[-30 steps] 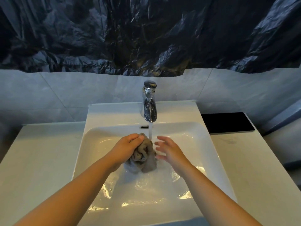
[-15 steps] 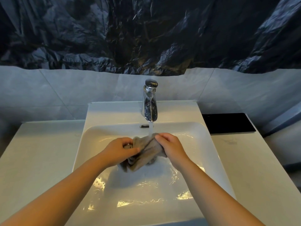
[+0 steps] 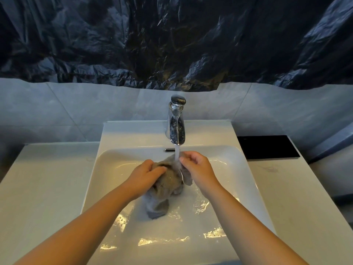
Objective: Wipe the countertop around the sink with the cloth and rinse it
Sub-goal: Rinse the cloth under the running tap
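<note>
Both grips are clamped on the job: the left hand (image 3: 147,175) curls its fingers over the top of the bunched grey-brown wet cloth (image 3: 168,181), and the right hand (image 3: 198,167) pinches the upper edge just beside it. That cloth hangs between them inside the white rectangular ceramic sink (image 3: 240,161), its tail drooping toward the wet basin floor. Whether it touches, I can't tell. The pale stone desk (image 3: 44,178) flanks the sink on both sides.

The thin stream of water (image 3: 177,155) lands on the top fold, fed by the chrome tap (image 3: 176,125). This looks like the rinse. To do it well, open the bunch so water reaches the inner folds, rub fabric on fabric, feed the tail up under the stream, then squeeze low in the basin so nothing splashes onto the desk.

Farther back, a flat black rectangular panel (image 3: 267,147) lies at the desk's right rear, and crumpled black plastic sheeting (image 3: 172,44) hangs over the grey wall tiles (image 3: 76,104).
</note>
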Action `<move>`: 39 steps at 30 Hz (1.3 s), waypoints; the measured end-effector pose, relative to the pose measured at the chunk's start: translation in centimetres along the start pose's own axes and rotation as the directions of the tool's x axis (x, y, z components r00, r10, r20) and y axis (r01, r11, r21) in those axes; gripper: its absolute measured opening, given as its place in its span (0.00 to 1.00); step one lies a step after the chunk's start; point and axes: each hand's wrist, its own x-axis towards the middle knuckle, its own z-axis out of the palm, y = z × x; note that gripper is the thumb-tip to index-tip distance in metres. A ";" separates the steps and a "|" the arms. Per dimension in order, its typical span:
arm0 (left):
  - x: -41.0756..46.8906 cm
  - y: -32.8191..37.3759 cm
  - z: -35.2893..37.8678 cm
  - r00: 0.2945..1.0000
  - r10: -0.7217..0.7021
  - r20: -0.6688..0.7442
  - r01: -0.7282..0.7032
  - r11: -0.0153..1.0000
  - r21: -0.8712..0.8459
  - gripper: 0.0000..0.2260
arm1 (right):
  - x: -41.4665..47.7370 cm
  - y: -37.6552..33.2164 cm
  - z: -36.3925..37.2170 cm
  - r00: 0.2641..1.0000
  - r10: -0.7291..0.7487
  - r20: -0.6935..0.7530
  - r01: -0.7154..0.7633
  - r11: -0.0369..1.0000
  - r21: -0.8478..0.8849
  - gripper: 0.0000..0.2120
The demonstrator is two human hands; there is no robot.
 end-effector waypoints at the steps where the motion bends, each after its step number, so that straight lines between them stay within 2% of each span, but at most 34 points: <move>1: 0.0 0.0 0.0 0.998 -0.020 0.058 0.020 1.000 0.005 0.16 | 0.1 -0.1 0.0 1.000 -0.002 -0.004 0.002 1.000 0.008 0.08; 3: -0.2 0.2 0.0 0.988 0.021 0.150 -0.033 0.996 0.077 0.18 | 0.2 -0.4 0.0 1.000 -0.004 0.004 0.004 1.000 0.016 0.07; 5: -0.4 0.4 0.2 0.985 0.073 0.159 -0.091 0.990 0.108 0.11 | 0.2 -0.3 0.1 1.000 -0.009 0.020 0.009 1.000 0.009 0.08; 8: -0.6 0.6 0.1 0.990 0.065 0.121 -0.049 0.991 -0.125 0.11 | 0.2 0.3 -0.1 0.999 -0.051 0.003 0.051 0.994 -0.093 0.10; 10: -0.8 0.7 0.0 0.991 0.075 0.112 -0.038 0.953 -0.301 0.10 | 0.0 0.9 -0.4 0.999 -0.040 -0.003 0.040 0.993 -0.110 0.10; 13: -0.8 1.0 -0.2 0.991 0.081 0.109 -0.023 0.892 -0.452 0.11 | -0.2 2.1 -0.6 0.998 0.069 0.003 -0.068 0.993 -0.092 0.11; 15: -0.8 1.3 -0.3 0.991 0.074 0.113 -0.013 0.882 -0.471 0.11 | -0.4 2.6 -0.4 0.979 0.199 0.041 -0.197 0.979 -0.044 0.09; 17: -0.7 1.3 -0.3 0.992 0.056 0.115 0.005 0.884 -0.468 0.11 | -0.7 2.8 0.0 0.930 0.351 0.108 -0.358 0.933 0.047 0.11; 20: -0.7 1.1 -0.5 0.989 0.048 0.138 0.021 0.888 -0.459 0.10 | -0.9 3.3 0.6 0.900 0.397 0.179 -0.412 0.910 0.053 0.17; 22: -0.7 1.0 -0.6 0.991 0.061 0.118 -0.006 0.906 -0.423 0.09 | -1.0 3.4 1.1 0.911 0.382 0.155 -0.384 0.923 -0.014 0.21; 24: -0.5 1.0 -0.9 0.998 0.057 0.033 -0.042 0.935 -0.353 0.09 | -0.8 3.2 1.2 0.941 0.334 0.052 -0.332 0.942 -0.043 0.20; 25: -0.3 0.8 -1.0 0.998 0.049 -0.032 -0.056 0.955 -0.292 0.10 | -0.8 3.0 1.1 0.958 0.288 -0.012 -0.288 0.956 -0.054 0.17; 27: 0.1 0.3 -1.4 0.989 0.054 -0.135 -0.064 0.996 -0.066 0.13 | -0.7 2.4 0.7 0.985 0.139 -0.099 -0.149 0.984 -0.100 0.14; 29: 0.3 -0.2 -1.7 0.994 0.048 -0.103 -0.037 0.993 0.113 0.20 | -0.7 1.6 0.6 0.994 0.067 -0.082 -0.078 0.988 -0.134 0.15; 31: 0.0 -0.2 -1.6 0.999 0.012 0.038 -0.017 0.993 0.116 0.27 | -0.4 0.5 0.9 0.999 0.047 -0.024 -0.050 0.991 -0.127 0.14; 32: -0.2 -0.1 -1.4 0.996 0.035 0.085 -0.046 0.990 0.135 0.26 | -0.3 0.0 1.1 1.000 0.010 -0.018 -0.013 0.988 -0.154 0.14; 34: -0.4 0.2 -0.8 0.985 0.139 0.102 -0.158 0.964 0.214 0.17 | 0.1 -0.7 1.1 0.995 -0.096 -0.023 0.087 0.967 -0.239 0.14; 36: -0.5 0.5 -0.5 0.975 0.215 0.050 -0.221 0.945 0.241 0.17 | 0.3 -0.8 0.9 0.985 -0.169 -0.040 0.149 0.941 -0.305 0.16; 39: -0.4 0.3 -0.7 0.969 0.245 0.044 -0.248 0.933 0.260 0.16 | 0.4 -0.5 0.5 0.981 -0.180 -0.076 0.147 0.935 -0.322 0.18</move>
